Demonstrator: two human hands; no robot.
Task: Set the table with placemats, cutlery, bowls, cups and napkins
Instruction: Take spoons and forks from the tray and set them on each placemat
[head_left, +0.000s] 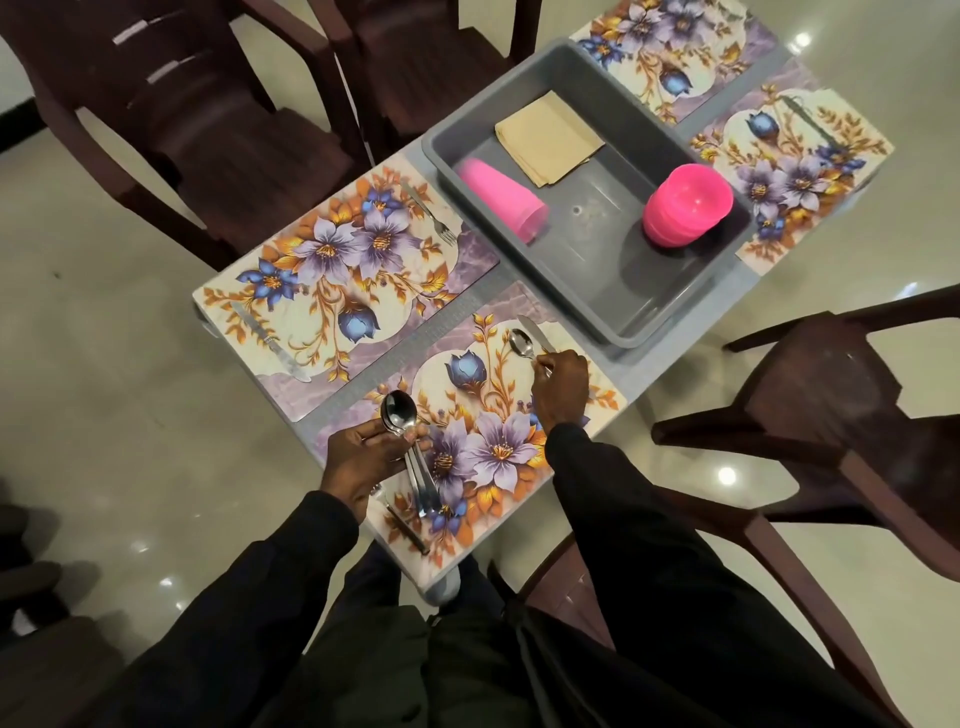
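Dark chairs (171, 119) ring a small grey counter (670, 364) that carries four flowered placemats. In its middle sits a grey tub (675, 306), and inside it lie a folded stack of tan napkins (550, 137), a stack of pink cups (501, 197) on its side and a stack of pink bowls (685, 205).

The near placemat (493, 415) is in front of the person, and the left placemat (332, 270) already has a fork (431, 215) at its far end and a knife (270, 343) at its near end.

The left hand (363, 457) has its grip closed round a bundle of spoons (408, 447), bowls pointing up.

The right hand (561, 389) pinches the handle of a single spoon (522, 344), whose bowl lies on the near placemat just beside a knife (535, 332).
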